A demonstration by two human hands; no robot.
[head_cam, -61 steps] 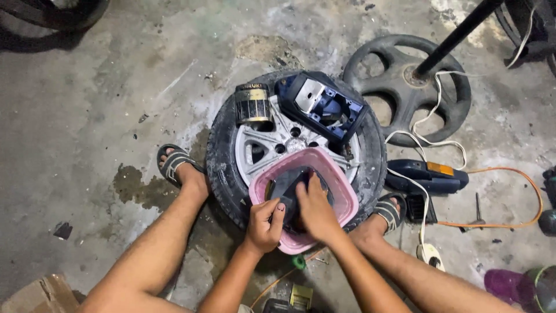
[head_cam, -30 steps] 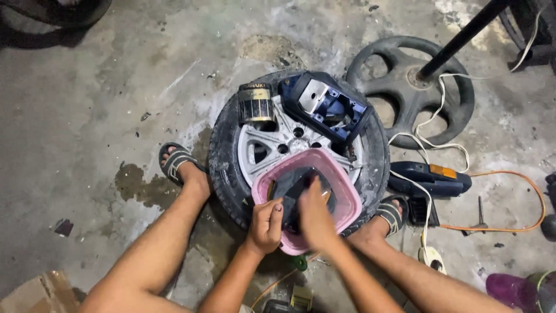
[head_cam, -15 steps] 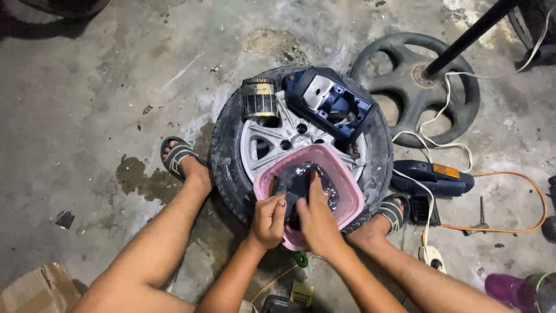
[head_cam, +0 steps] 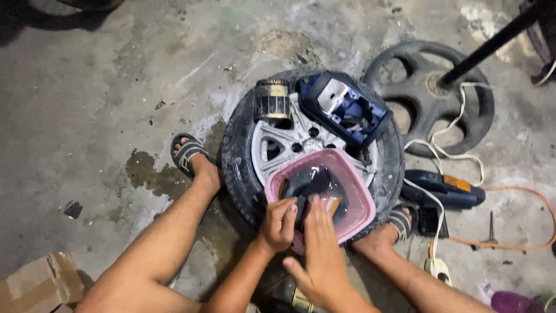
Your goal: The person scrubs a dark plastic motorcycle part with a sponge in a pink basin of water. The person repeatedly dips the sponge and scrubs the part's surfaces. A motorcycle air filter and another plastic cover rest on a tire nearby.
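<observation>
A pink plastic basin sits on the silver rim of a car wheel lying flat between my legs. In the basin lies a dark, wet machine part. My left hand is closed in a fist on the near edge of that dark part. With its fingers stretched flat, my right hand reaches over the basin's near rim and touches the part. A blue open housing and a black and brass cylinder rest on the far side of the wheel.
A black spoked disc with a dark pole lies at the back right. To the right are a blue power tool, a white cable, an orange cable and a small tool. A cardboard box lies at bottom left. The concrete has wet patches.
My right hand has drawn back from the middle of the basin toward its near rim, uncovering more of the dark part. The left hand stays closed on the part.
</observation>
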